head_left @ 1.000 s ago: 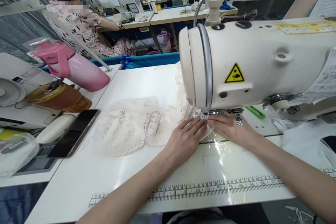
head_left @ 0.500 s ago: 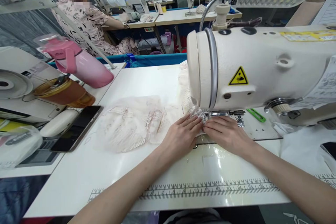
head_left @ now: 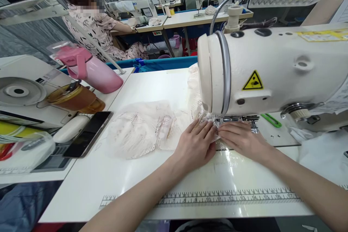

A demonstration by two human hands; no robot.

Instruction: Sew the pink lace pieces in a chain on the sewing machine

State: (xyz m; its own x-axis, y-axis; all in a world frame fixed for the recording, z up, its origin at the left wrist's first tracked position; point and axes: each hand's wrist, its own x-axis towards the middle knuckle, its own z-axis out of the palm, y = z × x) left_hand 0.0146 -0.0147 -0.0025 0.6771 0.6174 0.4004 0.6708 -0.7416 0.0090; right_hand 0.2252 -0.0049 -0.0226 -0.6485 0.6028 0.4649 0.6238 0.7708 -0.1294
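The lace fabric (head_left: 141,130) is pressed flat by the left hand (head_left: 197,143) and right hand (head_left: 240,138), neither grip closed, seemingly to keep it smooth under the sewing machine (head_left: 272,72).

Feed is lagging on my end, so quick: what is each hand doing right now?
Left hand: open, flat, pressing the lace fabric down by the needle.
Right hand: open, flat on the fabric edge beneath the sewing machine.

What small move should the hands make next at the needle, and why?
Probably ease the lace fabric a little further under the presser foot. The left hand and right hand both press it flat just in front of the sewing machine head, fingertips meeting at the foot.
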